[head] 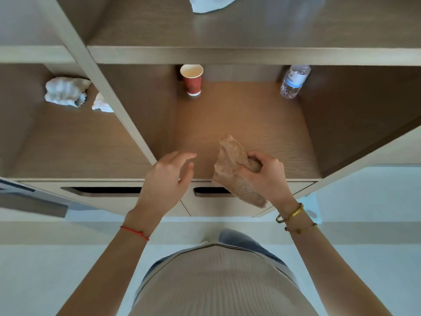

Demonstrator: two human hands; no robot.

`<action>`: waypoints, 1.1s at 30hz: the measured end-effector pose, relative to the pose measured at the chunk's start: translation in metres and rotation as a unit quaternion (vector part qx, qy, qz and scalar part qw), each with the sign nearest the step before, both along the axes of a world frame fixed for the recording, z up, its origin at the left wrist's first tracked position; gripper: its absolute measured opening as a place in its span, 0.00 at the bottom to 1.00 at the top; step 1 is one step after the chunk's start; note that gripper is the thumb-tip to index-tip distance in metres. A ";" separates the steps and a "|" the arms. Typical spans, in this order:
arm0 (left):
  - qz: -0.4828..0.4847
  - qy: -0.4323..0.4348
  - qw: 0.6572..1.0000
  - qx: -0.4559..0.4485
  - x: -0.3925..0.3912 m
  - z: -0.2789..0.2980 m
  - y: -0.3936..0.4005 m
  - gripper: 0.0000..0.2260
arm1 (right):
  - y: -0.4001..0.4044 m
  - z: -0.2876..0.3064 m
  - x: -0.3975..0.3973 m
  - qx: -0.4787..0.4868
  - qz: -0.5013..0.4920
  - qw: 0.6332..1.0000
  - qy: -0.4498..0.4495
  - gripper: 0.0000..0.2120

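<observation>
1. Brown cloth (230, 165) sat bunched in my right hand (266, 176), with the fingers and thumb curled round its middle. One end stuck up over the shelf floor (239, 115), and the other hung down past the shelf's front edge, across a drawer slot (209, 190).
2. From my seat I placed the cloth at the front of the middle compartment, right of centre. I could not tell whether its upper end touched the wood.
3. My left hand (166, 181) held nothing. Its fingers were loosely stretched and a little bent, and it hovered over the front edge of the same compartment, just beside the cloth but apart from it.
4. At the back of that compartment a red paper cup (191, 79) stood upright in the left corner. A clear water bottle (293, 80) stood in the right corner, and both were well apart from the cloth.
5. Past the slanted divider (109, 99), in the left compartment, lay a crumpled white wad (65, 91) with a smaller white scrap (101, 103) near it.
6. On the shelf above, a white sheet (210, 3) lay partly cut off by the top of the view.
7. A red string (134, 232) circled my left wrist, and two gold bangles (290, 213) circled my right.
</observation>
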State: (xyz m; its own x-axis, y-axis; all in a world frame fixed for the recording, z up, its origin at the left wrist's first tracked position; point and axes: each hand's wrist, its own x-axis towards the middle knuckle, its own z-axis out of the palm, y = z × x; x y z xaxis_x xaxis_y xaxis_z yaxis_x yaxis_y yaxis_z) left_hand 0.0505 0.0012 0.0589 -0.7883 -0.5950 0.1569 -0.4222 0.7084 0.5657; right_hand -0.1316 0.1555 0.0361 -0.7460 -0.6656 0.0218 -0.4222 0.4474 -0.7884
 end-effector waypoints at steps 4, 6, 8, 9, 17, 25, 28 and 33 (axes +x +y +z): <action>-0.009 -0.009 1.000 0.015 -0.020 -0.011 -0.013 0.13 | -0.012 -0.002 -0.017 -0.004 -0.007 1.000 0.000 0.08; -0.007 -0.021 1.000 0.020 -0.030 -0.017 -0.018 0.13 | -0.019 -0.004 -0.027 0.002 0.000 1.000 0.002 0.09; -0.005 -0.037 0.999 0.023 -0.040 -0.024 -0.023 0.13 | -0.026 -0.006 -0.038 0.009 0.008 1.000 0.003 0.11; -0.004 -0.045 0.999 0.024 -0.043 -0.027 -0.025 0.14 | -0.029 -0.008 -0.043 0.012 0.016 1.000 0.001 0.11; 0.002 -0.078 0.997 -0.002 -0.077 -0.046 -0.039 0.14 | -0.057 -0.033 -0.085 0.031 0.091 0.995 0.031 0.12; 0.006 -0.092 0.996 -0.021 -0.099 -0.058 -0.041 0.14 | -0.072 -0.064 -0.124 0.082 0.118 0.980 0.139 0.20; 0.007 -0.107 0.994 -0.012 -0.105 -0.061 -0.041 0.15 | -0.072 -0.073 -0.131 0.134 0.106 0.973 0.154 0.21; 0.017 -0.113 0.993 -0.003 -0.109 -0.064 -0.037 0.14 | -0.063 -0.073 -0.134 0.131 0.108 0.973 0.160 0.21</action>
State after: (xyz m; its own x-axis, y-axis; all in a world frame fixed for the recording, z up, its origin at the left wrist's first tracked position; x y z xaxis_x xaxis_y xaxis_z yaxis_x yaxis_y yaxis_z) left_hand -0.0584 -0.0361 -0.0054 -0.7832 -0.6215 -0.0174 -0.5612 0.6946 0.4500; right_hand -0.2660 0.0920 -0.0365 -0.5719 -0.8194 0.0384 -0.7328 0.4893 -0.4729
